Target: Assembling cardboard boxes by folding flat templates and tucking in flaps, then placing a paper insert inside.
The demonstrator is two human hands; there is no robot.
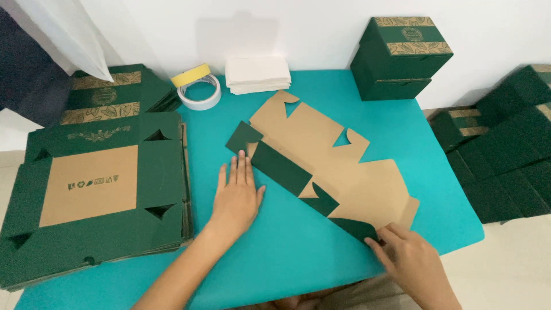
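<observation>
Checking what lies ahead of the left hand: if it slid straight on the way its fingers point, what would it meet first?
The left hand lies flat, fingers pointing away from the person. It would likely first meet the folded green flap of the flat cardboard box blank, just beyond its fingertips.

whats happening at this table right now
A person is working on a flat cardboard box blank lying brown side up on a teal table. The left hand presses flat beside a folded-over green flap; the right hand pinches the blank's near corner. More flat blanks sit stacked at left, finished green boxes behind.
</observation>
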